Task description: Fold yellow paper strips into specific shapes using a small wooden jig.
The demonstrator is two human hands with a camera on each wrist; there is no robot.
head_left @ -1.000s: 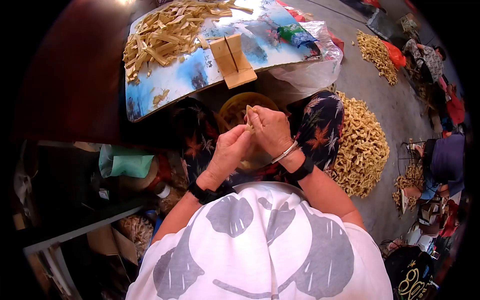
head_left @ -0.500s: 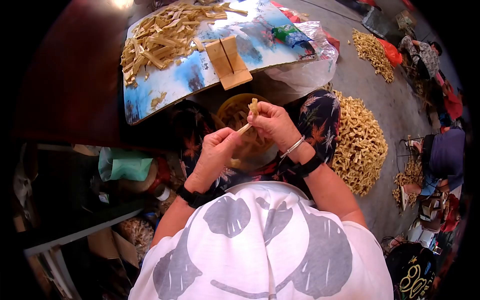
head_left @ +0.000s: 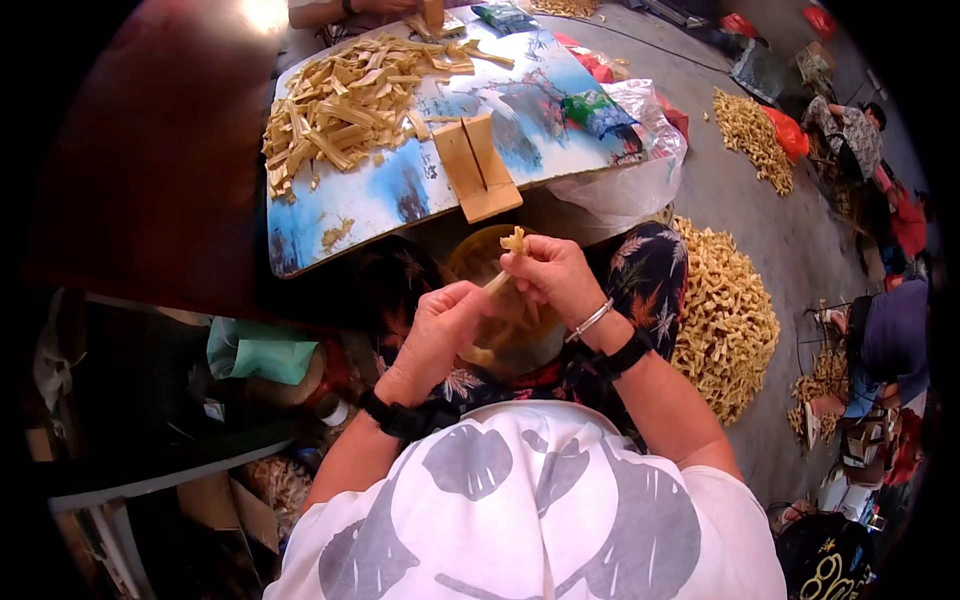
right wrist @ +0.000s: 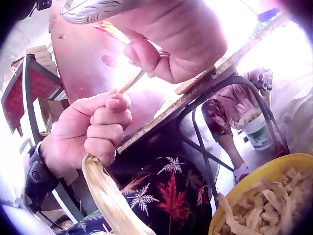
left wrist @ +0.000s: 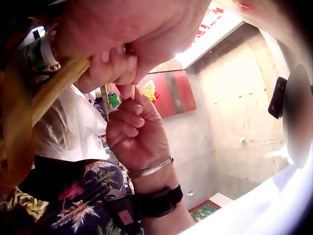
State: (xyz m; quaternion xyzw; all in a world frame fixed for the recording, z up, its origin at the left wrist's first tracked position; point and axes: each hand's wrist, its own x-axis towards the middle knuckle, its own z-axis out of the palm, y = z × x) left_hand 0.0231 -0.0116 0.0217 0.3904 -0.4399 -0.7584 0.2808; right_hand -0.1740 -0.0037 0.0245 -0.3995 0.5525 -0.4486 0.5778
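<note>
Both hands are engaged on one pale yellow strip, held over the bowl and just off the near edge of the table. The left hand has its fingers curled tightly round the strip; in the right wrist view a broad, flat tail hangs below that fist. The right hand pinches the strip between thumb and forefinger, its other fingers bent inward. A bunched end projects above the right fingertips. A narrow length of the strip spans the space between the hands.

The yellow-rimmed bowl sits between the knees and contains similar pale pieces. On the table, a slotted wooden stand is at the middle of the near edge, overhanging it. A heap of loose strips covers the far left part. A green and blue packet lies near the right edge, beside a clear plastic bag hanging off the near right corner. A large pile of knotted pieces is on the floor beside the right knee.
</note>
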